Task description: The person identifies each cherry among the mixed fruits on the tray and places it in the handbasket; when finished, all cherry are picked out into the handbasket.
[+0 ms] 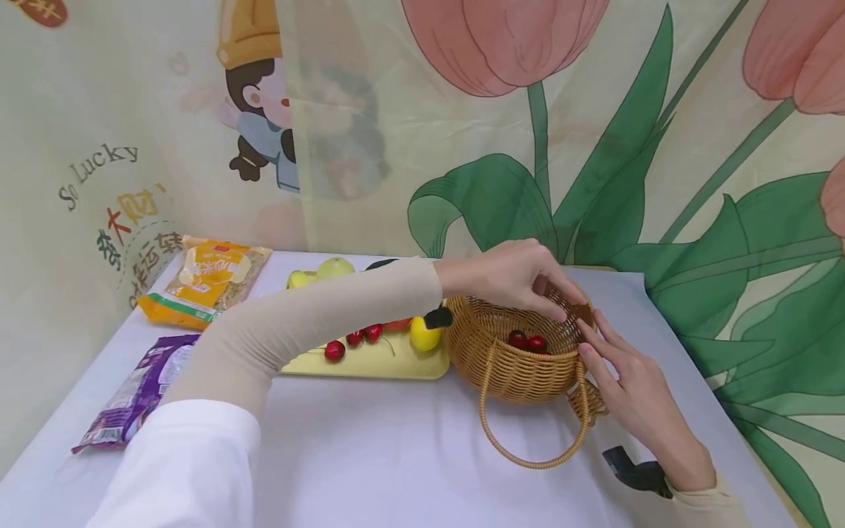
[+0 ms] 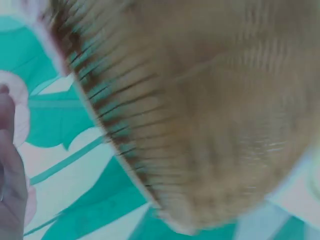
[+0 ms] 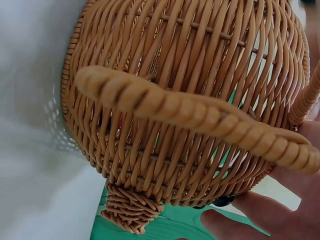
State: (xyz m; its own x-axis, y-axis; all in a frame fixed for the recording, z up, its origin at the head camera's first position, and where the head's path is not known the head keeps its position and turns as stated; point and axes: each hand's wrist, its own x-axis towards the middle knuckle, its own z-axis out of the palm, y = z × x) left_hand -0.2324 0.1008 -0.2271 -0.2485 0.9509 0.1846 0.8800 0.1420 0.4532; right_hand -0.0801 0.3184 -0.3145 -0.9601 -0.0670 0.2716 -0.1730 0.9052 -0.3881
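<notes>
A round wicker basket with two dark red cherries inside stands right of the tray, its loop handle hanging down in front. My left hand arches over the basket, fingertips at the far right rim beside a small brown piece; what lies between thumb and fingers is unclear. Outside the right rim, my right hand touches the basket with extended fingers. The right wrist view shows the wicker side, handle and spread fingers. In the left wrist view the basket wall is blurred.
A yellow tray holds cherries, a lemon and green fruit, partly hidden by my left arm. At left lie an orange food bag and a purple bag. A printed curtain hangs behind the table.
</notes>
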